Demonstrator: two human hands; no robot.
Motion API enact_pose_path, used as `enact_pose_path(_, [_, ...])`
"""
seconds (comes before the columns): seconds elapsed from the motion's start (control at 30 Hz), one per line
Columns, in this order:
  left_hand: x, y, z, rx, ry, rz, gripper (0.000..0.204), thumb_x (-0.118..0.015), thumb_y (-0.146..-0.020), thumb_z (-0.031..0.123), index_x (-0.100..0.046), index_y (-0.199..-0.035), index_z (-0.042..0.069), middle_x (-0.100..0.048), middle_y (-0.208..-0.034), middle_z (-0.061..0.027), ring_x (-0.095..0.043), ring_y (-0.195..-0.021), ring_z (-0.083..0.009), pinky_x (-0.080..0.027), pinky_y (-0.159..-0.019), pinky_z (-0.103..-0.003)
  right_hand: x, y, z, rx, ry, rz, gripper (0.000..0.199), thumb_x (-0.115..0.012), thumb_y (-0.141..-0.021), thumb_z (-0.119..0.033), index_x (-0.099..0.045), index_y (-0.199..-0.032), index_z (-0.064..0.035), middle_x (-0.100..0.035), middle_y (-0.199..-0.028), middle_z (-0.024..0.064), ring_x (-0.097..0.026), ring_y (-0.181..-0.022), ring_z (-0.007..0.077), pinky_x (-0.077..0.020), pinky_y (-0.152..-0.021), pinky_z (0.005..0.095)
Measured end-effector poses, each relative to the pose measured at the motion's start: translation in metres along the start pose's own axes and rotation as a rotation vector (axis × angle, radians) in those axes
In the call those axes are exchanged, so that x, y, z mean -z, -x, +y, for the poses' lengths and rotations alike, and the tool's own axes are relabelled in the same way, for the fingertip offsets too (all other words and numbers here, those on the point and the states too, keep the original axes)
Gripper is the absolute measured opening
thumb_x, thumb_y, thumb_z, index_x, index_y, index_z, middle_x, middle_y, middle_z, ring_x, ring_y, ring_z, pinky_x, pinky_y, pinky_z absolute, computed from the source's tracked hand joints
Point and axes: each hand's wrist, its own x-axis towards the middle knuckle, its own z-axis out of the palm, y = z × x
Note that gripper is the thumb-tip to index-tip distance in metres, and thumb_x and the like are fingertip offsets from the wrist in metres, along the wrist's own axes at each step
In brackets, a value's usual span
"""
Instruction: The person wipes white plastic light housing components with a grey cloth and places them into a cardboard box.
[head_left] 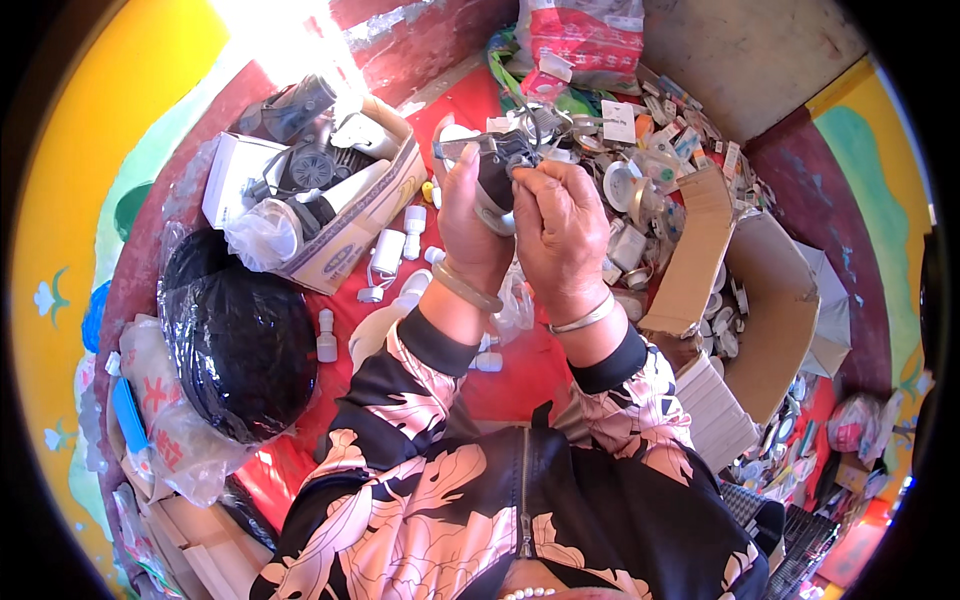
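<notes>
Up in front of my chest, my left hand (474,222) is wrapped round a black lamp-like fitting (494,182) with a pale round rim and a grey metal bracket across its top. The fingers of my right hand (562,225) are pinched together against the right side of the fitting, near its dark upper part. Whatever small piece lies between those fingertips is hidden. A dark cable seems to loop up from the fitting's top, over the cluttered pile behind it.
At left stands a cardboard box (345,245) of lamps, above a bulging black plastic bag (235,335). White sockets (387,252) lie on the red floor cloth (515,375). To the right, an open carton (775,310) holds round parts. A heap of small boxes and fittings (630,190) spreads behind my hands.
</notes>
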Motion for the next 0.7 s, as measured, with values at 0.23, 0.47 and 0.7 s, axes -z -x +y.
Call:
enact_pose_path(0.23, [0.016,-0.011,-0.005,0.179,0.173,0.049,0.039,-0.04,-0.09,0.037,-0.055,-0.102,0.003,-0.062,-0.093,-0.0105,-0.061,-0.082,-0.0231,-0.049,-0.078,-0.035,-0.008,0.01,0.017,-0.015,-0.038,-0.02,0.016,-0.065,-0.073,0.005,-0.064,-0.088,-0.0014,-0.059,-0.085,0.0115,-0.059,-0.073,0.0249,-0.0481,-0.064,0.0307])
enact_pose_path(0.47, [0.016,-0.016,-0.003,0.163,0.166,0.096,0.04,-0.041,-0.089,0.037,-0.056,-0.1,0.002,-0.063,-0.094,-0.0121,-0.062,-0.083,-0.0247,-0.048,-0.079,-0.036,-0.004,0.01,0.019,-0.141,-0.151,-0.021,0.013,-0.065,-0.073,0.002,-0.064,-0.086,-0.0017,-0.059,-0.084,0.0109,-0.06,-0.073,0.0245,-0.0483,-0.064,0.0308])
enact_pose_path(0.7, [0.012,-0.013,0.001,0.164,0.136,0.067,0.038,-0.042,-0.089,0.036,-0.057,-0.099,0.003,-0.063,-0.095,-0.0118,-0.062,-0.085,-0.0248,-0.048,-0.08,-0.037,0.004,0.014,0.022,-0.191,-0.14,-0.082,0.011,-0.064,-0.074,0.001,-0.064,-0.085,-0.0011,-0.059,-0.084,0.0115,-0.06,-0.073,0.0269,-0.049,-0.065,0.0319])
